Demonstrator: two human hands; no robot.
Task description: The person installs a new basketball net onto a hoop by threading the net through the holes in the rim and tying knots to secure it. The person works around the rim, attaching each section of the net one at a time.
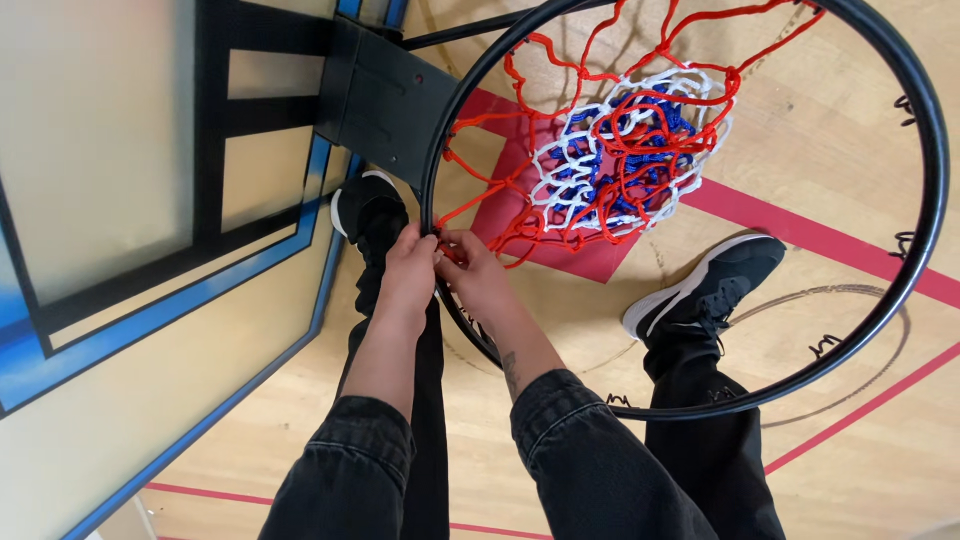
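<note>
A black basketball hoop ring [930,190] fills the upper right of the head view, fixed to a clear backboard [110,170] with black and blue lines. A red, white and blue net [610,150] hangs bunched inside the ring, attached along its left side. My left hand [408,268] and my right hand [475,275] meet at the ring's left edge, fingers pinched on a red net loop at the rim. Both arms wear dark denim sleeves.
Below lies a wooden gym floor [830,120] with red lines and a red painted area. My two black shoes with white soles [715,285] and dark trousers show under the hoop. Small wire hooks line the ring's right and lower edge.
</note>
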